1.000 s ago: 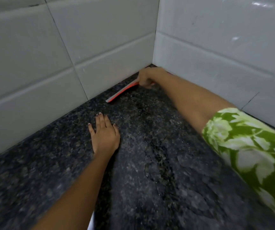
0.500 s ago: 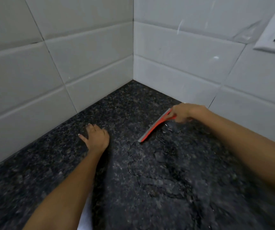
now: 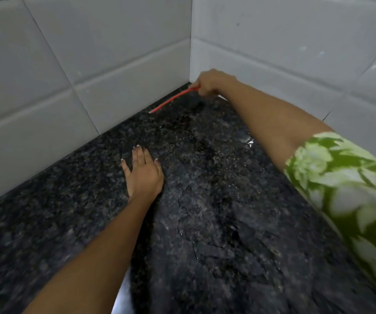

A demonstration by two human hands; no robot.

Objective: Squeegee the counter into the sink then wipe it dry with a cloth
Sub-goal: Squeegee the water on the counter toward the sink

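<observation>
A red squeegee [image 3: 171, 100] lies with its blade along the foot of the left wall, near the far corner of the dark speckled granite counter [image 3: 216, 211]. My right hand [image 3: 212, 81] is shut on its handle, right at the corner. My left hand [image 3: 143, 173] rests flat on the counter nearer to me, fingers spread and holding nothing. Wet streaks and small puddles glisten on the counter below my right forearm. No sink or cloth is in view.
White tiled walls [image 3: 92, 64] meet in a corner at the back and close the counter off on the left and right. My green floral sleeve [image 3: 352, 189] covers the right edge of the view. A pale sliver [image 3: 120, 298] shows beside my left forearm.
My right hand pulled the squeegee out along the right wall half a second ago and has now carried it back into the far corner. My left hand stayed on the counter.
</observation>
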